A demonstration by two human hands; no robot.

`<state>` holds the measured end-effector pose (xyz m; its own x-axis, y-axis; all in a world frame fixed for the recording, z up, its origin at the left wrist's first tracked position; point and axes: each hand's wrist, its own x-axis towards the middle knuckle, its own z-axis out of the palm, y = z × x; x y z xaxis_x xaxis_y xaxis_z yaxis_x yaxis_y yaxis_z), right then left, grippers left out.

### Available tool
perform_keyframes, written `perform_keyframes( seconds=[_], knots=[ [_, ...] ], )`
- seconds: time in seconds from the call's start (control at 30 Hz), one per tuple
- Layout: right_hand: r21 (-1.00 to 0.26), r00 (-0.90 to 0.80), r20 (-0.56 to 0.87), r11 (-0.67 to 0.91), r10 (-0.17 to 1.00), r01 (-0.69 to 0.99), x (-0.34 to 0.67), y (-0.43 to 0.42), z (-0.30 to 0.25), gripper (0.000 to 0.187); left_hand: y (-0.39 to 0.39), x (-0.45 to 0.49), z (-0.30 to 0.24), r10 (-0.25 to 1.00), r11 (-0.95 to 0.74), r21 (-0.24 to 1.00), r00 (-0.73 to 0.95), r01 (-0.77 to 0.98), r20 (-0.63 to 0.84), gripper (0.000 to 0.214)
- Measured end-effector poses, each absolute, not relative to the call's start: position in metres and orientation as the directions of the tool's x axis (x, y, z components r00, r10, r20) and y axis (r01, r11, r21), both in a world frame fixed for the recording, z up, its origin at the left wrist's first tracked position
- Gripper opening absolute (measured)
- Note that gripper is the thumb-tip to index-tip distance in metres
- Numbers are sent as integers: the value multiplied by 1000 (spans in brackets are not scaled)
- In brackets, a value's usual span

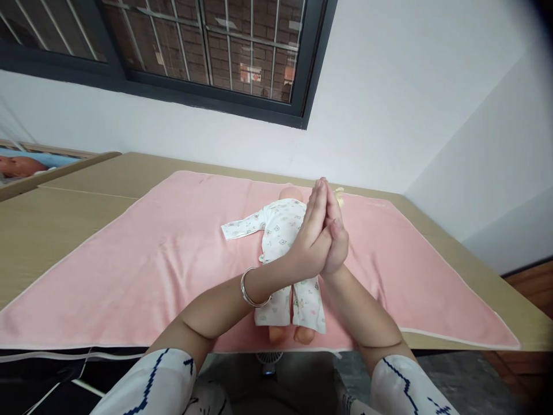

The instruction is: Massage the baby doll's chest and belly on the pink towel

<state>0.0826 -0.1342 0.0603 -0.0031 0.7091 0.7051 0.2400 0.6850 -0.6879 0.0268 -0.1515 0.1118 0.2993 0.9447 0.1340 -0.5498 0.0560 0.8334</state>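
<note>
My left hand (309, 236) and my right hand (339, 246) are pressed palm to palm, fingers stretched straight and pointing away from me, with nothing between them. A silver bangle (250, 291) sits on my left wrist. The joined hands hover just above a baby doll (279, 227) in a white printed romper. The doll lies on its back on a pink blanket (151, 259), head towards the wall and bare feet towards me. One sleeve is spread out to the left; my hands hide the other side.
The blanket covers a wooden table (64, 230) that stands against a white wall under a dark-framed window (216, 52). At the far left, another doll (17, 166) lies in a wooden-edged cot. A wall corner closes off the right side.
</note>
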Motion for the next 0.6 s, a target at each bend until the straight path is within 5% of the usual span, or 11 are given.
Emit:
perform_keyframes(
  seconds=[0.33, 0.6],
  knots=[
    [-722, -33, 665, 654, 746, 224, 67, -141, 58, 69, -143, -4, 90, 869, -313, 841, 224, -441, 441, 60],
    [-741, -211, 656, 672, 725, 5, 45, -162, 52, 72, -136, -25, 102, 874, -420, 826, 76, -377, 479, 58]
  ],
)
